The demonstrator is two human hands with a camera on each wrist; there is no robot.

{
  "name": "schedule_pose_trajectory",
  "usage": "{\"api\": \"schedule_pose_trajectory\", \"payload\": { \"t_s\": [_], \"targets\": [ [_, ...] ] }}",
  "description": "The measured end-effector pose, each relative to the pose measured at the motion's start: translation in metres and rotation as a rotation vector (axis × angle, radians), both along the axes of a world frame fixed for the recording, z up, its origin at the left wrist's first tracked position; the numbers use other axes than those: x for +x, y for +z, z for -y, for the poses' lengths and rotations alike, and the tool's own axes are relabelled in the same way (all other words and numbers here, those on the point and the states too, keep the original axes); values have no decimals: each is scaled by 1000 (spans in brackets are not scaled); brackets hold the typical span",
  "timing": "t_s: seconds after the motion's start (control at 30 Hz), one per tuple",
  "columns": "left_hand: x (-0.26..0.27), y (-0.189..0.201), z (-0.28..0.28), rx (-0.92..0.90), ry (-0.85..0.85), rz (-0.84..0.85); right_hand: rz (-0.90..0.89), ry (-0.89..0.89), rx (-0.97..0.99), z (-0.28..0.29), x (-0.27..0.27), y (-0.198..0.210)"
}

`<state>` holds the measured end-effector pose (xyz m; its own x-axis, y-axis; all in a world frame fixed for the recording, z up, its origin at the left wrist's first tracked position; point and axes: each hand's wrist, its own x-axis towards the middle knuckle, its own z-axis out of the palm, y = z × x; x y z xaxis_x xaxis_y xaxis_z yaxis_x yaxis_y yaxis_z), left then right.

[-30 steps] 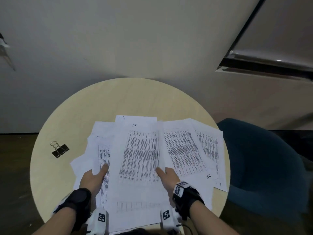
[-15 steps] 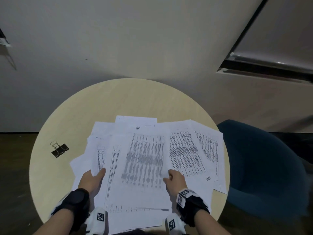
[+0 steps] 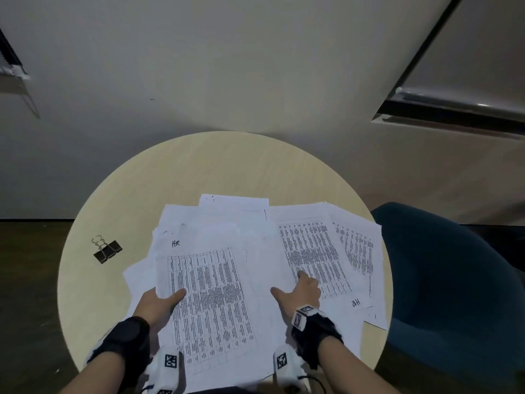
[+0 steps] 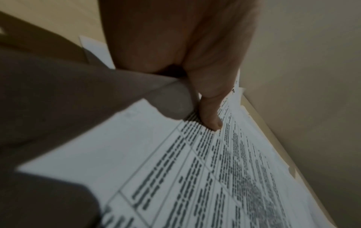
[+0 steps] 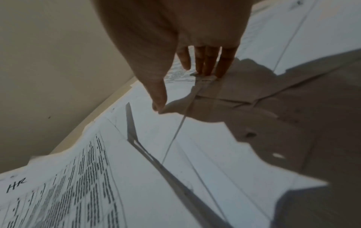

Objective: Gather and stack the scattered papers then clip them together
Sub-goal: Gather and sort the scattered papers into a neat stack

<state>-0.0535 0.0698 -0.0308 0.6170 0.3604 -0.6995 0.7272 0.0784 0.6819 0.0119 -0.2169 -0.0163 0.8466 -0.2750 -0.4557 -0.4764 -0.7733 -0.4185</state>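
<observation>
Compared with half a second ago, the printed sheet (image 3: 210, 305) marked "HR" has shifted left, its long axis running away from the person with the heading at the far end. The left hand (image 3: 159, 304) pinches its near-left edge, thumb on top. The right hand (image 3: 302, 290) lies released, fingers straight, touching the scattered papers (image 3: 312, 251) on the round table (image 3: 227, 166); one bears "HR" inverted. The binder clip (image 3: 107, 249) sits apart, left.
</observation>
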Motion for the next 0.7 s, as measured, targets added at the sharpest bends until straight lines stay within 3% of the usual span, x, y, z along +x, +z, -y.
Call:
{"api": "schedule_pose_trajectory", "payload": {
  "t_s": [0.1, 0.17, 0.33, 0.57, 0.63, 0.7],
  "targets": [
    [0, 1, 0, 25, -28, 11, -78, -47, 328, -12, 1, -2],
    [-2, 2, 1, 27, -23, 18, -107, -39, 402, -19, 0, -1],
    [-8, 12, -1, 40, 0, 77, 26, 30, 288, -10, 2, 14],
    [-14, 5, -19, -10, 194, 72, 91, -129, 177, 33, 1, 44],
    [-15, -11, -22, -12, 195, 80, 196, -184, 150, 49, 2, 47],
    [-19, 3, -13, 1, 161, 92, 311, -292, 174, 61, 3, 51]
  ]
}}
